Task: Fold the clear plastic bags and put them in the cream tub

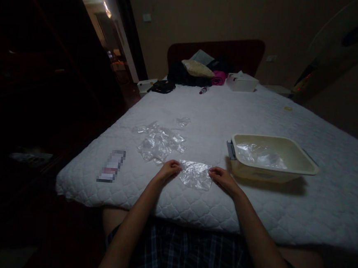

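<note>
A small clear plastic bag point(195, 174) lies flat on the white quilted mattress point(261, 115) near its front edge. My left hand point(169, 169) pinches the bag's left edge with curled fingers. My right hand point(222, 178) pinches its right edge the same way. Just beyond the left hand lies a crumpled heap of clear plastic bags point(159, 142), with one small piece point(183, 121) farther back.
A cream plastic basin point(300, 165) with clear plastic inside stands right of my right hand. A flat card-like object point(111, 165) lies at the left. Pillows, clothes, a black pouch point(162, 86) and a white box point(241, 82) are by the headboard. Dark room at left.
</note>
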`<state>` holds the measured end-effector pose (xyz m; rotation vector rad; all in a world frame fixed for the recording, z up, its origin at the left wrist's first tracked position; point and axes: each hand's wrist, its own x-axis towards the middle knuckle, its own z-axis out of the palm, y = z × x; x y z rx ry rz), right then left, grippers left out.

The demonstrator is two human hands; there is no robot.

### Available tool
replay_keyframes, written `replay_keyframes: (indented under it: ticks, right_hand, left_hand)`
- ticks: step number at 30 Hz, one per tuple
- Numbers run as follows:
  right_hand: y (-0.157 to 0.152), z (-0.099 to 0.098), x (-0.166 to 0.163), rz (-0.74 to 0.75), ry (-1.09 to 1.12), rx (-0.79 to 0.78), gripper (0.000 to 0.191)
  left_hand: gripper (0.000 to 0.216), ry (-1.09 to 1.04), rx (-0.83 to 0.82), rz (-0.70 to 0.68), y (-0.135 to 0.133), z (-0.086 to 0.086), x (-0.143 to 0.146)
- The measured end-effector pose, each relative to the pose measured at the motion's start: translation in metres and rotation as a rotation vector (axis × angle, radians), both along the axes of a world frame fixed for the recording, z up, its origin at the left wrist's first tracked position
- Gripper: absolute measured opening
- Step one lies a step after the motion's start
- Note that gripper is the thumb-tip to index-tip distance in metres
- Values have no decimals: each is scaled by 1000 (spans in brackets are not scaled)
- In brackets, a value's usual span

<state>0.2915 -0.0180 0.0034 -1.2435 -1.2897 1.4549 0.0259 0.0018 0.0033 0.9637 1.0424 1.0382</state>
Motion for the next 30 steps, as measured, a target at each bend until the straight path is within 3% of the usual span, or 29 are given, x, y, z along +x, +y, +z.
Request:
replay_keyframes:
  ticks: [7,12,21,30]
  right_hand:
    - [1,-4,-2,-52,-49,100,32]
    - [-1,1,-4,-105,-12,82,30]
    - [-2,0,-2,-171,11,79,29]
    - [-8,5,-2,-152,85,24,35]
  left_hand:
    - [46,-3,54,63,-6,-4,3]
    - [52,69,112,68,-6,-9,5]
    - [21,311,314,180,-2,-21,7]
    - [15,343,308,160,-6,-19,6]
